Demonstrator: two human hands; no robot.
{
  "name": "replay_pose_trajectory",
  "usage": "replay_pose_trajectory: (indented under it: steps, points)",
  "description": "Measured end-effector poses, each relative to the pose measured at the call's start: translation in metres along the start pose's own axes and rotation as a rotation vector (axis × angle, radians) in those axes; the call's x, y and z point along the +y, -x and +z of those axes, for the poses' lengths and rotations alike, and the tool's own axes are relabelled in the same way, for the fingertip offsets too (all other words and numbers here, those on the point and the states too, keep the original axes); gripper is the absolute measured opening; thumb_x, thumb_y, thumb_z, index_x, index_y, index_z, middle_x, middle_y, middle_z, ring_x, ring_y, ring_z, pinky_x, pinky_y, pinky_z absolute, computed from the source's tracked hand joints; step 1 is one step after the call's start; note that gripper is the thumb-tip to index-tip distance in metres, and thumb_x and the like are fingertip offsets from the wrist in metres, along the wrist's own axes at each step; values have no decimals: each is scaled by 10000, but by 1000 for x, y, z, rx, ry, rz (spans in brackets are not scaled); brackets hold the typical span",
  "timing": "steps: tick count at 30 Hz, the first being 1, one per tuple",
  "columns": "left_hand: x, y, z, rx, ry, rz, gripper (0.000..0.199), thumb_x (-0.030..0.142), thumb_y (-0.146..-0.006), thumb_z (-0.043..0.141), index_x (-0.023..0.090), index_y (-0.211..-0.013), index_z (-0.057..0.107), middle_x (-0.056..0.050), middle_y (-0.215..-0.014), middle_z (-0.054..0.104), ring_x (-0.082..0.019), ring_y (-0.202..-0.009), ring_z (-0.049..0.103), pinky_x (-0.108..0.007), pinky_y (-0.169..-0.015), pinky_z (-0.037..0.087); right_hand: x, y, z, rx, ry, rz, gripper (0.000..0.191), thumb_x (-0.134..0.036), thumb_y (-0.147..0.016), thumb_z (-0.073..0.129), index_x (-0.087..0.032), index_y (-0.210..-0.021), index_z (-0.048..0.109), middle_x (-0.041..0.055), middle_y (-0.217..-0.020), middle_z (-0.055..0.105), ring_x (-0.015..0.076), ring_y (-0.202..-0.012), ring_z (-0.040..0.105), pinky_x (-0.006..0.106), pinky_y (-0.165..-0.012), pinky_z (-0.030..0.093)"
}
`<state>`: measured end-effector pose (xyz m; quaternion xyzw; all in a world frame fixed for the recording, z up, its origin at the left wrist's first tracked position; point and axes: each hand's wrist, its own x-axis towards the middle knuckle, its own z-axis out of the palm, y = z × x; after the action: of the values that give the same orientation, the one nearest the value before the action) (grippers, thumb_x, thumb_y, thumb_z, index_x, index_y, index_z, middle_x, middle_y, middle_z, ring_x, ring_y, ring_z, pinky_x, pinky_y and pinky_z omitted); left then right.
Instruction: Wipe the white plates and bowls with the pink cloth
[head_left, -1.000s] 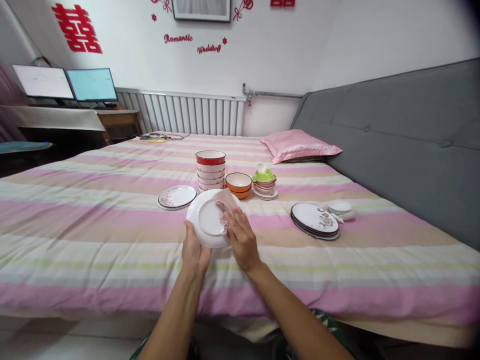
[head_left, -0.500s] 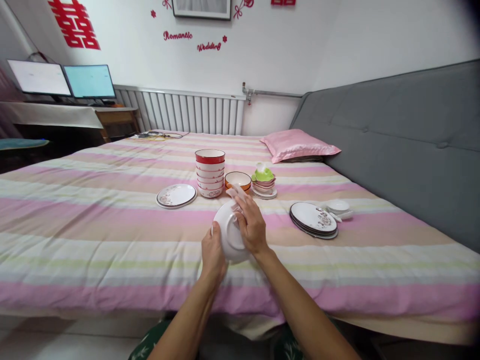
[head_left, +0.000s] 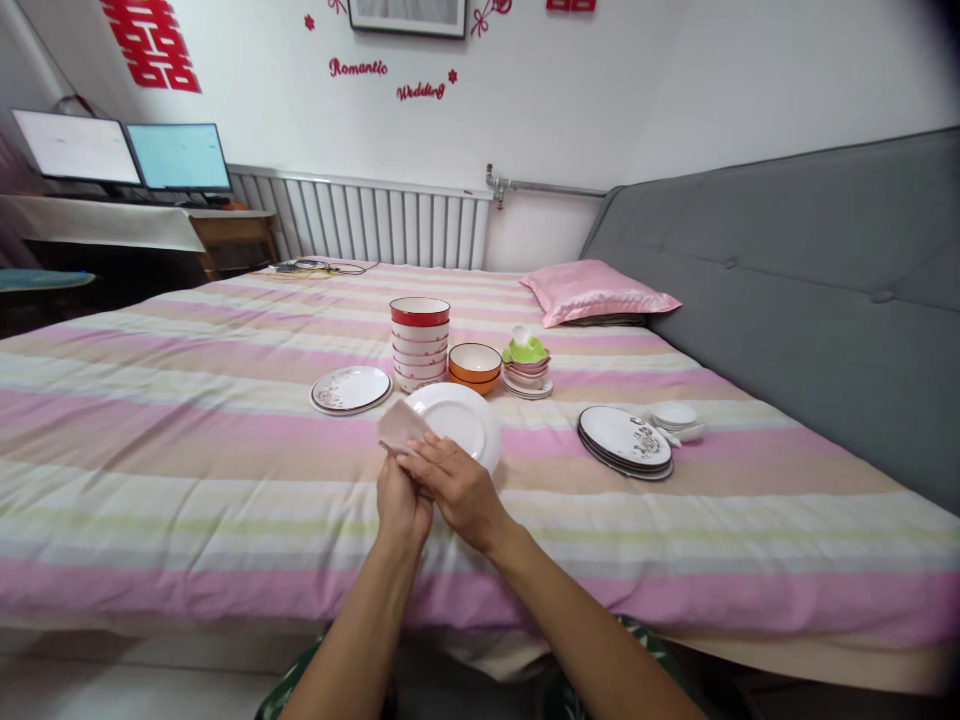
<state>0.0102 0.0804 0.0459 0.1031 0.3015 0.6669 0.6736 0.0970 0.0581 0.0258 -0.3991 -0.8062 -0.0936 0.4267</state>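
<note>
A white plate (head_left: 469,425) is tilted above the striped bedspread, its inner face showing. At its lower left edge my left hand (head_left: 402,500) is closed, its fingers partly hidden under my right hand. My right hand (head_left: 461,488) lies over that edge, fingers together on a pale pink cloth (head_left: 403,424) folded against the plate's left rim. Behind the plate stand a stack of red and white bowls (head_left: 420,345) and orange bowls (head_left: 475,368).
Patterned plates lie at the left (head_left: 351,388) and in a stack at the right (head_left: 626,436), beside small white dishes (head_left: 675,414). Green and pink small bowls (head_left: 526,356) stand right of the orange ones. A pink pillow (head_left: 600,290) rests by the grey headboard (head_left: 787,260).
The plate has turned from its underside to its inner face. Both hands have moved left to its lower left edge, and the cloth has moved left with my right hand.
</note>
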Motion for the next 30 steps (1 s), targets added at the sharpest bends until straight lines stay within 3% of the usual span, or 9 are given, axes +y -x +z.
replay_pose_trajectory:
  steps: [3,7,12,17,19,21,23,26,30]
  points:
    - [14,-6,0,35,23,8,261,244,-906,430,91,-834,629,-49,-673,660,-107,-579,634,-182,-556,524,1,4,-3,-27,13,-11,374,-147,-928,386,-271,-1245,541,1,-1294,557,132,-1279,416,355,-1077,354]
    - [22,-13,-5,17,17,53,458,422,-924,357,75,-1105,594,-138,-944,696,-179,-824,670,-291,-740,552,10,8,-10,-27,41,35,399,-89,-902,399,-252,-1232,554,17,-1278,569,151,-1272,426,371,-1074,353]
    - [20,-20,-13,70,-56,166,412,404,-906,424,138,-1181,575,-112,-1127,658,-193,-1061,606,-303,-885,502,29,10,-19,52,47,217,438,-69,-878,375,-249,-1231,562,42,-1242,589,171,-1177,508,352,-1002,428]
    - [16,-15,-13,76,-129,213,351,386,-890,470,166,-1118,622,-89,-1151,650,-186,-1109,577,-301,-927,477,47,9,-32,369,73,504,450,-130,-871,356,-207,-1294,489,90,-1183,614,212,-1053,574,392,-881,498]
    - [14,-10,-12,82,-160,231,334,376,-886,482,160,-1091,634,-87,-1141,654,-187,-1094,586,-301,-928,477,47,8,-35,506,105,528,464,-163,-866,371,-173,-1324,448,125,-1189,600,233,-1047,572,414,-868,499]
    - [10,-6,-10,96,-192,224,321,366,-884,489,155,-1075,639,-86,-1109,666,-188,-1046,611,-310,-914,486,42,7,-35,540,122,442,509,-166,-849,394,-175,-1358,401,132,-1203,584,239,-1068,556,423,-888,487]
    - [6,-3,-8,97,-215,191,314,362,-886,486,153,-1064,639,-85,-1045,688,-187,-966,644,-325,-885,503,33,7,-31,456,131,279,580,-130,-818,409,-190,-1392,353,116,-1250,557,239,-1128,519,427,-932,464]
    - [0,1,-7,40,-223,156,315,368,-884,486,141,-1037,644,-92,-927,711,-188,-869,672,-334,-841,522,22,8,-23,172,156,69,640,-68,-782,414,-254,-1392,364,33,-1329,516,229,-1228,441,402,-976,436]
    - [-3,3,-8,-34,-246,187,317,379,-866,514,123,-993,651,-103,-866,714,-193,-853,678,-325,-829,522,19,8,-20,-32,196,49,611,-50,-789,405,-252,-1365,412,-4,-1355,496,219,-1253,416,370,-936,454]
